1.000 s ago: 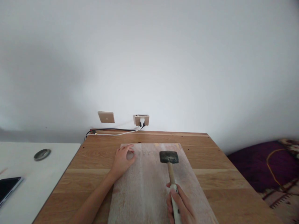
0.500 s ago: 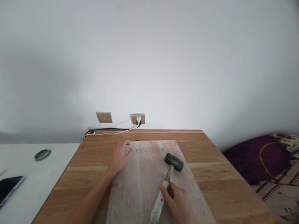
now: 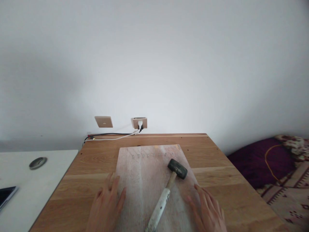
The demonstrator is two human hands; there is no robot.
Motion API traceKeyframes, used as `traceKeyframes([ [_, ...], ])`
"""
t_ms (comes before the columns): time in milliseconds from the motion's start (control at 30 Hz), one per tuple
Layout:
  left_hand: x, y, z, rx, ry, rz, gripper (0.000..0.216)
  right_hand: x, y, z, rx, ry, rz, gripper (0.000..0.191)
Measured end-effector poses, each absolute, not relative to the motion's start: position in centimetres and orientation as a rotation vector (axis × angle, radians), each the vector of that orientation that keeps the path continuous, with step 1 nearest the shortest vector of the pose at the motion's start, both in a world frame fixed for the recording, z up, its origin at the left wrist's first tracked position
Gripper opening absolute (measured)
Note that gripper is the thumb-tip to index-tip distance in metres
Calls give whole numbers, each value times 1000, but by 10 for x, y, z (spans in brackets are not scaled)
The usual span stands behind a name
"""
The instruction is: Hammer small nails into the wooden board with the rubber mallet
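Note:
A rubber mallet (image 3: 177, 168) with a black head and a white-wrapped wooden handle lies slantwise on a worn wooden board (image 3: 135, 183). Several small nails (image 3: 143, 155) stand in a row near the board's far edge. At the board's left edge is my left hand (image 3: 106, 201), its fingers spread and holding nothing. My right hand (image 3: 207, 209) rests by the right edge, fingers apart, thumb over the board, clear of the mallet handle.
The board lies on a wooden table (image 3: 217, 174) against a white wall. A wall socket (image 3: 140, 123) holds plugs with cables (image 3: 113, 139) trailing left. On a white table (image 3: 58, 161) at left are a round dish-like object (image 3: 38, 163) and a phone (image 3: 6, 196). A purple cushion (image 3: 263, 161) lies at right.
My right hand has let go of the mallet and moved right to the board's edge. My left hand has come back toward me from the board's far left corner.

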State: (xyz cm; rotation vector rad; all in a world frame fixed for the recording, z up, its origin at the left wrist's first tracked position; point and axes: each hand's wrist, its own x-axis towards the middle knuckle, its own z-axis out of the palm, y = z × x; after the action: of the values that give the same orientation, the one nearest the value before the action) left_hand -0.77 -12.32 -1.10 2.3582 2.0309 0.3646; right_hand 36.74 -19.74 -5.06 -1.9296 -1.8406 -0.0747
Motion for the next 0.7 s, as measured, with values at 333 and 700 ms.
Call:
traceKeyframes([
  [333, 41, -127, -27, 2344, 1547, 593, 44, 443, -204, -75, -2121, -1910, -408, 48],
  [700, 160, -113, -6, 2428, 930, 459, 64, 598, -203, -77, -2170, -1933, -690, 52],
])
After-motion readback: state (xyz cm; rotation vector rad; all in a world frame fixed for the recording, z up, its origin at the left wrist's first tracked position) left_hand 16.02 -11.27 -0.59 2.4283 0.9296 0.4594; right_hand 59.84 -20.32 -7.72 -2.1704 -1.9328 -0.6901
